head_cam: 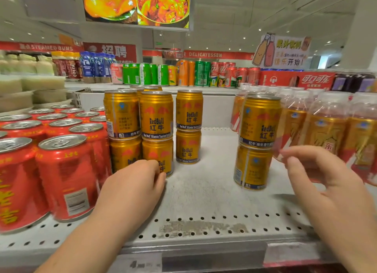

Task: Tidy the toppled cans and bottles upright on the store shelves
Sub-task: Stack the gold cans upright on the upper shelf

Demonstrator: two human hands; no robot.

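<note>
Gold Red Bull cans stand upright in stacks of two on the white shelf (204, 191): a left group (156, 115), a single stack behind it (189, 127), and a stack at the right (257, 144). My left hand (132, 189) lies low on the shelf with its fingers curled under. Its knuckles are against the front lower can (161, 152) of the left group, and it holds nothing that I can see. My right hand (318, 176) hovers just right of the right stack, fingers loosely bent and empty.
Red cans (65, 176) are packed upright at the left. Shrink-wrapped bottles of amber drink (326, 125) fill the right side. A higher shelf behind carries green, orange and red cans (183, 73). The shelf's perforated front edge (193, 232) runs below my hands.
</note>
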